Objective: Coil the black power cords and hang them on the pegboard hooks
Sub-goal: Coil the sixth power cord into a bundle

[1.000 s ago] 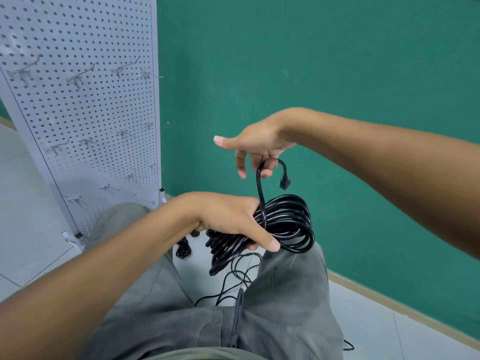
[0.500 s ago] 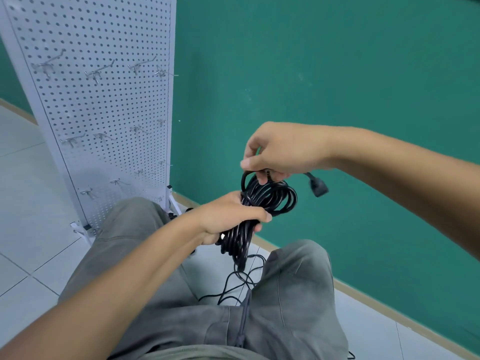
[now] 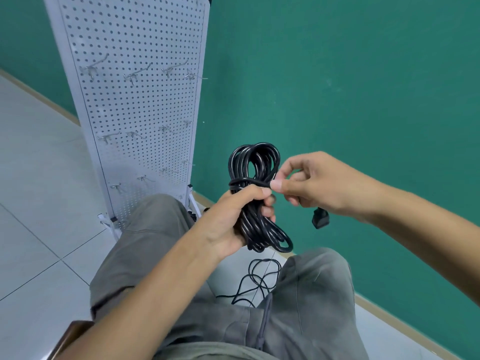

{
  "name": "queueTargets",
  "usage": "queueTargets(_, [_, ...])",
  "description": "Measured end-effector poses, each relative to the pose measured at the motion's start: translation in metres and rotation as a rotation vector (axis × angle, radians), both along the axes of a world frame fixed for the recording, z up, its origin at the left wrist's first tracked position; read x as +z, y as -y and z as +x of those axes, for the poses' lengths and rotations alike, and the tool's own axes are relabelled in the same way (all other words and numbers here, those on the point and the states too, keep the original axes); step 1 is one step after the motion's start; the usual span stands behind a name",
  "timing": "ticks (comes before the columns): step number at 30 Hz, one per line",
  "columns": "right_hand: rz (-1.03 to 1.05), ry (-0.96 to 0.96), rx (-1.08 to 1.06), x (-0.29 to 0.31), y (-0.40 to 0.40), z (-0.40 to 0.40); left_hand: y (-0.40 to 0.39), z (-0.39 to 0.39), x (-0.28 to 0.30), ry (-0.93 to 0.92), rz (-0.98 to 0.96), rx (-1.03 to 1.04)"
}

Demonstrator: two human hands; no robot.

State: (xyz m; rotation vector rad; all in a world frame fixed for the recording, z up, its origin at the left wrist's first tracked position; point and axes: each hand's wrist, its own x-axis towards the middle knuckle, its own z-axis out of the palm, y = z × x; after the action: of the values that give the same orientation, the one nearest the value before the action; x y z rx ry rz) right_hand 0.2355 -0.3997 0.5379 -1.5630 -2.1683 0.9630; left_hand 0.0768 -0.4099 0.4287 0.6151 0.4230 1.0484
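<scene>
A coiled black power cord (image 3: pixel 255 162) stands upright in front of me, its loops bunched at the middle. My left hand (image 3: pixel 233 214) grips the bundle around its waist. My right hand (image 3: pixel 309 183) pinches the cord's free end where it wraps across the bundle, thumb against my left fingers. The cord's black plug (image 3: pixel 320 220) hangs below my right hand. The white pegboard (image 3: pixel 140 105) stands to the left, with rows of bare metal hooks (image 3: pixel 135 75).
More thin black cord (image 3: pixel 259 279) lies loose on the tiled floor between my knees. A green wall (image 3: pixel 363 87) rises right behind the cord. The pegboard's feet (image 3: pixel 106 222) rest on the floor by my left knee. A brown seat edge (image 3: pixel 70 333) shows at bottom left.
The coil has been raised and turned upright, and the free end has been drawn around its middle. My right hand went from above the coil to its right side. The view shifted toward the pegboard.
</scene>
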Motion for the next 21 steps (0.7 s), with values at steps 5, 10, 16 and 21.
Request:
queueTargets(5, [-0.052, -0.035, 0.093, 0.003, 0.009, 0.011, 0.015, 0.003, 0.001, 0.086, 0.035, -0.067])
queueTargets(10, [0.003, 0.005, 0.185, 0.014, 0.017, 0.021, 0.024, 0.0, 0.013, 0.168, 0.037, -0.169])
queueTargets(16, [0.081, -0.051, 0.264, 0.021, 0.028, 0.028, 0.029, 0.002, 0.02, 0.254, 0.067, -0.233])
queueTargets(21, [0.057, -0.082, 0.15, 0.01, 0.019, 0.035, 0.028, -0.005, 0.021, 0.184, 0.067, -0.221])
